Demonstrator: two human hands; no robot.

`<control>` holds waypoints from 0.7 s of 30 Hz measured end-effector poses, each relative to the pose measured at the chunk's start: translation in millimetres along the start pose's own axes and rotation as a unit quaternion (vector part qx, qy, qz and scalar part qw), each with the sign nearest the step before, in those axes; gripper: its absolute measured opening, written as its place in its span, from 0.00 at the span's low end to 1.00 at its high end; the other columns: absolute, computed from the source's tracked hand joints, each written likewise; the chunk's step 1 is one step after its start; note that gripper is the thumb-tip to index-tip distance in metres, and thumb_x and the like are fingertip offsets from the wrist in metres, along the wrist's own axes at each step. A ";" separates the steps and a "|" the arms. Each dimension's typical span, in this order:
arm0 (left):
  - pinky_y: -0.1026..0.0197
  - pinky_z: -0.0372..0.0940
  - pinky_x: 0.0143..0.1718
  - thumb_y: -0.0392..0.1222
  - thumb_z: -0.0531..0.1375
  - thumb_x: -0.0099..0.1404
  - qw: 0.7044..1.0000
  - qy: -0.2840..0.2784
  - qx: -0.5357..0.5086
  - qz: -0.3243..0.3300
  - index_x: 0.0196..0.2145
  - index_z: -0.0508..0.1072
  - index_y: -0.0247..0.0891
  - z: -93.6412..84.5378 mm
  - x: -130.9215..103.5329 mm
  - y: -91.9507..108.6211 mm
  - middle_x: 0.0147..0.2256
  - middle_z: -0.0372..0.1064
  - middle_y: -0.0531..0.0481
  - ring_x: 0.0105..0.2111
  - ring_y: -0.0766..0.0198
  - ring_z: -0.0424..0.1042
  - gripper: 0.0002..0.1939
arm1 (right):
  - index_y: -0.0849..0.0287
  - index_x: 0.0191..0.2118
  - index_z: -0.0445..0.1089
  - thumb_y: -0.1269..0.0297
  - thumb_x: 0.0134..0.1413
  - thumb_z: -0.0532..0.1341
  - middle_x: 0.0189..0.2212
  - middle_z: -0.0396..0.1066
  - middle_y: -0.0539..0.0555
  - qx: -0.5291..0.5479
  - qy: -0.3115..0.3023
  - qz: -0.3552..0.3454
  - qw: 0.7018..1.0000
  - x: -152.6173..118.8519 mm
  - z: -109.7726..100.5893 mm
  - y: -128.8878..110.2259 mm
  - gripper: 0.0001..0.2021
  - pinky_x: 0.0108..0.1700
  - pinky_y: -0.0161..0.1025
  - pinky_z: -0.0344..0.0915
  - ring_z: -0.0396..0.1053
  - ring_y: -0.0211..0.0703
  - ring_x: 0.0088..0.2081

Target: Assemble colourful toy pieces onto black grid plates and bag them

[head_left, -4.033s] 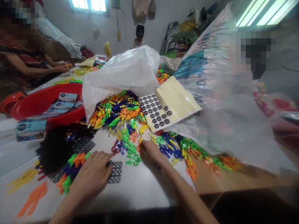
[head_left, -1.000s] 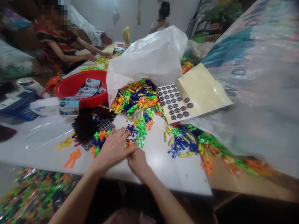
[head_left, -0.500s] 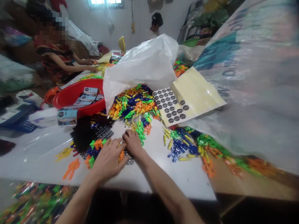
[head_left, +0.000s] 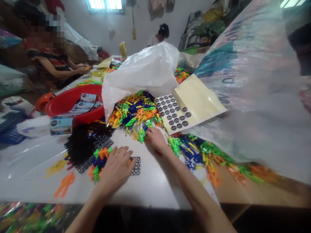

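Observation:
My left hand (head_left: 119, 165) lies palm down with its fingers stretched out over a black perforated plate (head_left: 136, 165). Its palm hides part of the plate and of the orange, green and blue plastic pieces (head_left: 98, 161) beside it. My right hand (head_left: 155, 139) is at the near edge of a heap of small plastic pieces (head_left: 138, 108), its fingers bent together. Bright green pieces (head_left: 141, 136) lie right by its fingertips; what those fingers hold is hidden. A pile of black plates (head_left: 82, 144) sits to the left of my left hand.
A red basin (head_left: 73, 94) holds printed cards. Sticker sheets (head_left: 199, 100) and a white plastic bag (head_left: 145, 68) lie around the heap. A large clear bag (head_left: 255, 97) stands at right. Blue and yellow pieces (head_left: 190, 150) spread rightward. Two other people sit farther back.
My right hand has left the plate beside my left hand and moved right and away from me to the heap. My left hand has stayed over the plate. The view has shifted slightly.

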State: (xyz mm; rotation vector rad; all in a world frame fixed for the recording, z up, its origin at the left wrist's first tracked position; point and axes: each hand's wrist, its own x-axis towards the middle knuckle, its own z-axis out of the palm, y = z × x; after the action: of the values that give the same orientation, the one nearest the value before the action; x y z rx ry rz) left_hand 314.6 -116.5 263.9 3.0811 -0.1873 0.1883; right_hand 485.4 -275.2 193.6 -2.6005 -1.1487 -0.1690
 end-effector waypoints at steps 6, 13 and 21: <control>0.43 0.52 0.60 0.46 0.49 0.69 1.000 0.002 -0.003 -0.020 0.45 0.72 0.38 5.1 -5.9 -4.0 0.50 0.69 0.42 0.51 0.54 0.66 0.16 | 0.62 0.44 0.71 0.75 0.60 0.52 0.45 0.67 0.62 -0.087 -0.079 -0.020 0.993 57.4 11.1 -17.9 0.13 0.48 0.44 0.56 0.61 0.52 0.48; 0.43 0.53 0.59 0.46 0.48 0.69 0.999 0.001 0.013 -0.030 0.45 0.73 0.37 2.5 2.7 -10.9 0.50 0.69 0.41 0.51 0.52 0.67 0.17 | 0.63 0.39 0.69 0.67 0.63 0.52 0.39 0.69 0.58 0.041 -0.070 0.028 0.996 -18.7 -13.1 -18.3 0.09 0.39 0.36 0.58 0.65 0.44 0.40; 0.37 0.57 0.51 0.44 0.46 0.67 0.997 0.039 0.047 0.056 0.42 0.73 0.36 8.1 8.8 -30.5 0.49 0.69 0.35 0.55 0.41 0.62 0.18 | 0.62 0.38 0.68 0.63 0.58 0.57 0.38 0.71 0.60 0.041 -0.100 0.177 0.978 -85.2 -21.4 -66.7 0.07 0.38 0.38 0.59 0.66 0.47 0.40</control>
State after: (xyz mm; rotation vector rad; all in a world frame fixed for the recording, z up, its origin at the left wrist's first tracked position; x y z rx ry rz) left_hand 328.1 -87.8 255.7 3.1508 -0.3595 0.3298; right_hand 379.0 -299.2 209.4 -2.7398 -0.7104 0.2163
